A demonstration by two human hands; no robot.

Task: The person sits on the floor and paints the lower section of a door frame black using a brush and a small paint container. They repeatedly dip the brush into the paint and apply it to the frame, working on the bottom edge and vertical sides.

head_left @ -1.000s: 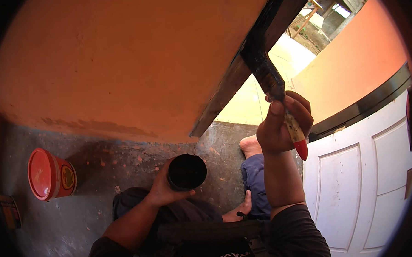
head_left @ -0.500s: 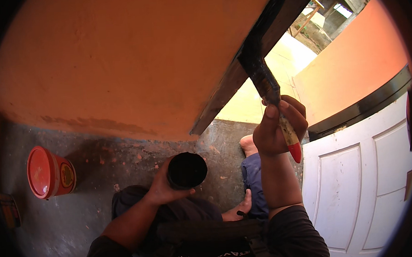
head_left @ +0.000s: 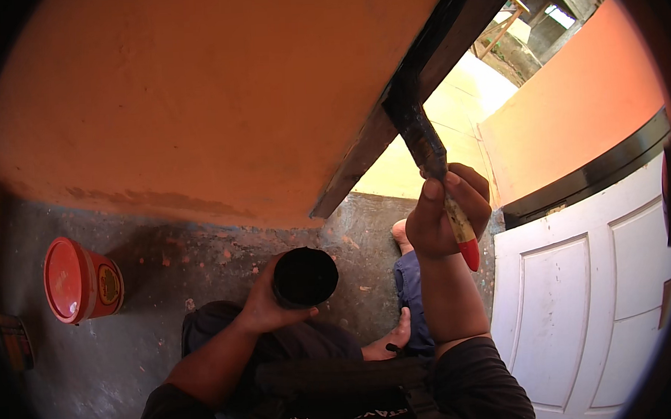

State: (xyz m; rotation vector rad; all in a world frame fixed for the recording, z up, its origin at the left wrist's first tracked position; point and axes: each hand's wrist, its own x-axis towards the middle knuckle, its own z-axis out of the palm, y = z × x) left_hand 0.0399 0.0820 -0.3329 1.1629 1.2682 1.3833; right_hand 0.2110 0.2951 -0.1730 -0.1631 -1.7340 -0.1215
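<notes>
My right hand [head_left: 449, 210] pinches a paintbrush [head_left: 428, 149] near its ferrule; the red-tipped handle points down toward me. The dark bristles press on the wooden door frame [head_left: 363, 152], where its face turns from wet-looking black above to bare brown below. In my left hand [head_left: 266, 299] is a round can of black paint [head_left: 305, 278], gripped around its side with the opening up. The paint's level inside is too dark to make out.
An orange wall [head_left: 196, 103] adjoins the frame. A red lidded bucket [head_left: 84, 280] stands on the worn grey floor [head_left: 162, 352] at the left. A white panelled door [head_left: 553, 297] is at the right. My bare foot [head_left: 390, 338] and bent legs are below.
My right hand has moved slightly down and to the left, drawing the brush a little lower along the frame. The left hand and can stay in place.
</notes>
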